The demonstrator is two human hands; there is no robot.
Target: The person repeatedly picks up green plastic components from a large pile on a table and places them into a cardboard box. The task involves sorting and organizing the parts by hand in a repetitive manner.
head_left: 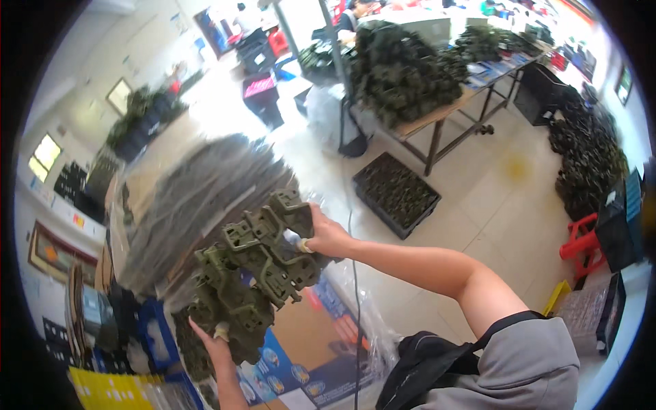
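Observation:
A bunch of olive-green moulded plastic parts (263,249), openwork frames with slots and bars, is held between my two hands. My right hand (328,234) is closed on the bunch's far right end, with a pale cover on one finger. At the near left end my left hand (217,347) grips the parts, its thumb on the outside and a pale cover on a finger. Some of its fingers are hidden by the parts. Below the bunch is a cardboard carton (301,348) with blue printed flaps. Directly behind lies a big heap of grey-green strips (198,198), partly blurred.
A black crate (396,193) full of small dark parts stands on the floor. Beyond it, a wooden table (437,113) bears a tall pile of green parts (403,68). A red stool (583,246) and a dark heap (588,150) are at right. A cable (358,301) hangs beside the carton.

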